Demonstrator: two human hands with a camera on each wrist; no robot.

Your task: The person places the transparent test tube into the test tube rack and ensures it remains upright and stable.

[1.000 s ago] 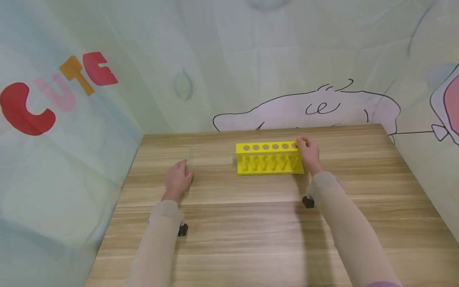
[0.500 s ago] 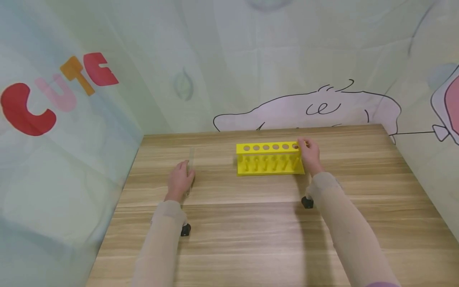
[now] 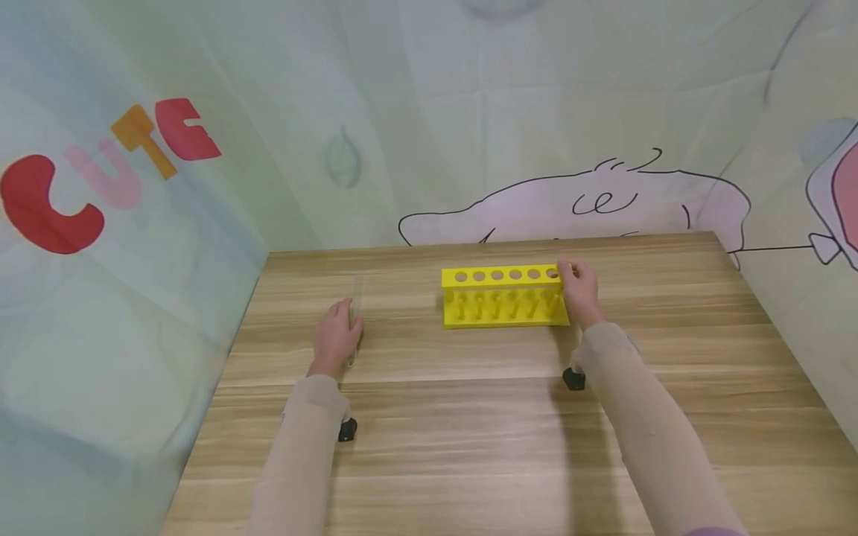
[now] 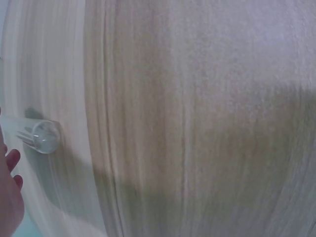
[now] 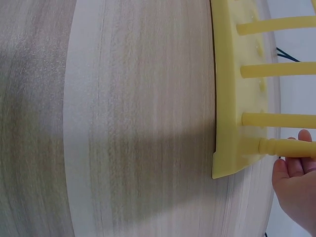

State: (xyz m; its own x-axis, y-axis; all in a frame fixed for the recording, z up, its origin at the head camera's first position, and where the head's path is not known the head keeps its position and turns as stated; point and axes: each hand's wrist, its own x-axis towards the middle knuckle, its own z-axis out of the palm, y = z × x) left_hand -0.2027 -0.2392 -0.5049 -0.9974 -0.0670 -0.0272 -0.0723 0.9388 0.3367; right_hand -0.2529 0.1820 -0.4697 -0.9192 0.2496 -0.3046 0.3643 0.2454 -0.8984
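A clear glass test tube (image 3: 351,356) lies lengthwise on the wooden table at the left, its rounded end showing in the left wrist view (image 4: 47,136). My left hand (image 3: 335,335) holds it between thumb and fingers; the grip is partly hidden. A yellow test tube rack (image 3: 503,318) stands upright near the back of the table, with a row of holes on top and pegs below. At its right end, my right hand (image 3: 580,292) grips the rack. In the right wrist view, fingers (image 5: 295,167) curl behind the end post (image 5: 286,147).
The wood-grain table (image 3: 456,447) extends in front of both hands. Behind it and at the left hang printed cloths (image 3: 375,112) with cartoon shapes and coloured letters. A black wrist camera (image 3: 346,429) sits under the left sleeve, another under the right.
My left hand has moved slightly right, closing in on the test tube, and then stayed still. My right hand and the rack have hardly moved.
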